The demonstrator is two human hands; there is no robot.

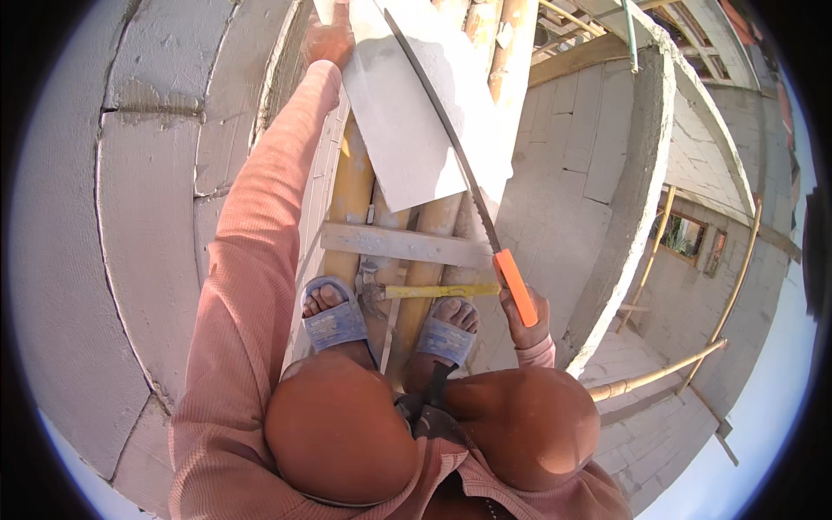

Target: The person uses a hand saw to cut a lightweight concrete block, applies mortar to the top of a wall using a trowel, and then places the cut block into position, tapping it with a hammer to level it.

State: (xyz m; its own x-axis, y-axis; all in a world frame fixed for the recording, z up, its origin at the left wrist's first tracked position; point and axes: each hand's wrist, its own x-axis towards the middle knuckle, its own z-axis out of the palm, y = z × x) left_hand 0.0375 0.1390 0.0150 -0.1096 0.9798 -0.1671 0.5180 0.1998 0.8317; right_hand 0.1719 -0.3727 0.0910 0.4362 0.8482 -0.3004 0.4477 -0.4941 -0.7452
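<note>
Block: pale flat slab (407, 130) lies across bamboo poles (351, 191) ahead of the feet.
Saw: blade (451, 139) in the cut, orange handle (516, 288).
Right hand (527, 319): fingers clamped on handle.
Left hand (328, 39): pressing slab's far edge; finger spread unclear.
Progress: kerf runs well along slab; near end seems uncut.
Nearby: yellow-handled hammer (429, 291) at toes.

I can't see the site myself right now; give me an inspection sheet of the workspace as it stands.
Surface: bamboo pole platform with a wooden cross batten; both sandalled feet on it.
Job's things: grey block slab lying on the poles; handsaw blade across it.
Clutter: yellow-handled hammer by the toes.
Grippers: left hand on the slab's far edge; right hand, fingers around the orange saw handle.
Cables: nothing seen.
Surroundings: grey block wall at left; drop at right to lower walls.
</note>
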